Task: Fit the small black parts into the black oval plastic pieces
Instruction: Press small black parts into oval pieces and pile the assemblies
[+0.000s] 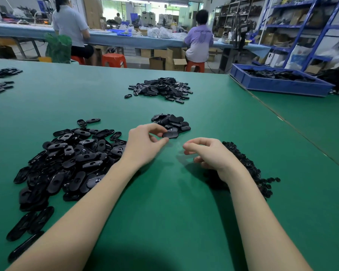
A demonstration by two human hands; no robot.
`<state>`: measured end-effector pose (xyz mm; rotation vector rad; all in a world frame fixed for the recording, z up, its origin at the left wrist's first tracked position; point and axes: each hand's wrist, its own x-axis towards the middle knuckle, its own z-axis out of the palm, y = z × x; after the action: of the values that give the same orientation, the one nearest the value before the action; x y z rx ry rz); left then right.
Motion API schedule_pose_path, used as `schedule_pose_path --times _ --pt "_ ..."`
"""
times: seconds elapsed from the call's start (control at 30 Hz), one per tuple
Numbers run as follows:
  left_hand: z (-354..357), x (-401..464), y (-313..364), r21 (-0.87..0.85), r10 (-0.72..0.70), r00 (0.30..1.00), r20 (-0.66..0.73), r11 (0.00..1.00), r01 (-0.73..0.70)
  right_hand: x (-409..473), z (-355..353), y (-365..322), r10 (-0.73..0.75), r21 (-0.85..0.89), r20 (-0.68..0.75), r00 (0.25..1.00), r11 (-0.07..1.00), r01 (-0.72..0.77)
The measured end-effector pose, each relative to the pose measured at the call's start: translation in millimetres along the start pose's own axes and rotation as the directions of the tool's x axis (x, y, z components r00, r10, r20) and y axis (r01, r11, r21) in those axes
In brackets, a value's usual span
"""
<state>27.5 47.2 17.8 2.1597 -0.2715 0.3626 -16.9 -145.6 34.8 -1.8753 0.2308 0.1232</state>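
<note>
**Hands hover between heaps of black parts**

Left hand (145, 142) reaches forward over the green table (164, 212), its thumb and fingers curled toward one another at the near edge of a small stack of oval pieces (171, 125); the fingertips sit just at the nearest black oval piece (170, 134), touching or almost touching it, and a firm grip cannot be confirmed. The right hand (209, 153) hangs above the mat with its fingers loosely curled and nothing seen between them.

Four heaps lie within reach. Largest is the pile of oval pieces (67, 163) to the left, dozens of flat, glossy, elongated shells, many showing a round or slotted hole in the middle, some lying hollow side up. Farther off, in the middle of the table, spreads a second mound of ovals (160, 89). The small stack by the left hand holds roughly a dozen. Beside and partly under the right wrist lies the heap of small black parts (249, 167), matte and knobbly, too fine to count.

Both forearms are bare and stretch in from the bottom edge. A blue tray (278, 85) holding more black pieces stands at the far right. Two people (199, 42) sit at a long bench behind, backs turned.
</note>
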Motion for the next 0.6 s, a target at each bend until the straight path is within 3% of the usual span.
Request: schedule_pose_path --times 0.17,0.43,0.6 --pt "13.8 56.6 2.0 0.031 -0.047 0.994 -0.1 0.998 0.05 -0.7 2.9 0.2 -0.015 -0.01 0.023 1.0 1.0 0.015" --pt "34.0 88.6 -3.3 0.198 -0.153 0.987 -0.041 0.967 0.158 -0.4 1.9 1.4 -0.027 -0.001 0.045 0.999 1.0 0.027" --pt "31.3 81.6 -7.4 0.154 -0.128 0.991 -0.038 0.979 0.133 1.3 1.9 2.7 -0.027 -0.015 0.057 0.998 0.999 0.028"
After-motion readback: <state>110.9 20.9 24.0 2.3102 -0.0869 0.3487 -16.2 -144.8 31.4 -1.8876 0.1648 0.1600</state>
